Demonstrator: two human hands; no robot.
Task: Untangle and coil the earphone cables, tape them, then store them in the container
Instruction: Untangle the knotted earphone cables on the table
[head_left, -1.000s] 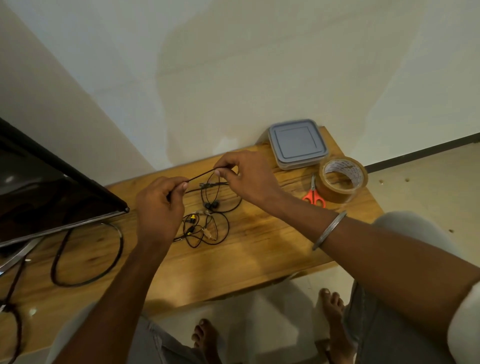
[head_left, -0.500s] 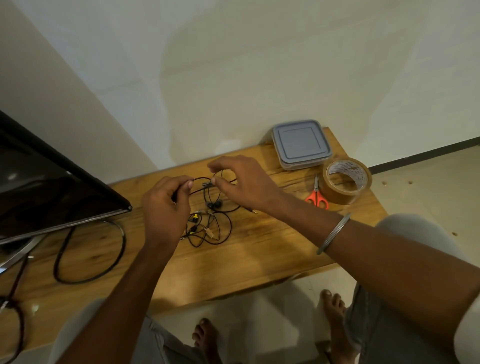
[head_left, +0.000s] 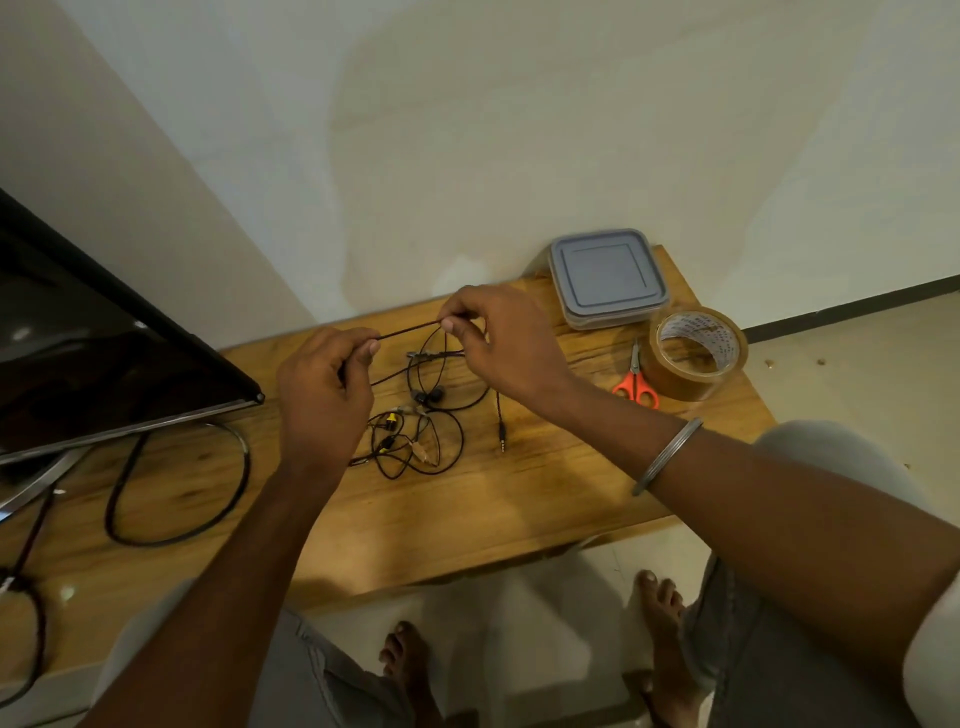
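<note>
Head cam view: both hands are up over the wooden bench (head_left: 519, 493), and a short stretch of black earphone cable (head_left: 408, 330) is pulled straight between them. The left hand (head_left: 322, 384) has its fingers curled and pinches one end of that stretch between thumb and forefinger. The right hand (head_left: 498, 348) pinches the other end at its fingertips, with the rest of the fingers loosely bent. More of the cable hangs down in loops from the right hand, and its jack plug (head_left: 502, 441) lies on the bench just below that wrist.

Right under the hands there's a tangle of cables (head_left: 415, 436) on the bench, with black earbuds and some yellow bits in it.

The container (head_left: 608, 278) sits at the far right corner against the wall, grey lid on, so I can't tell what's in it. The brown tape roll (head_left: 696, 353) is just in front of it, and the orange-handled scissors (head_left: 636, 382) lie beside the roll
</note>
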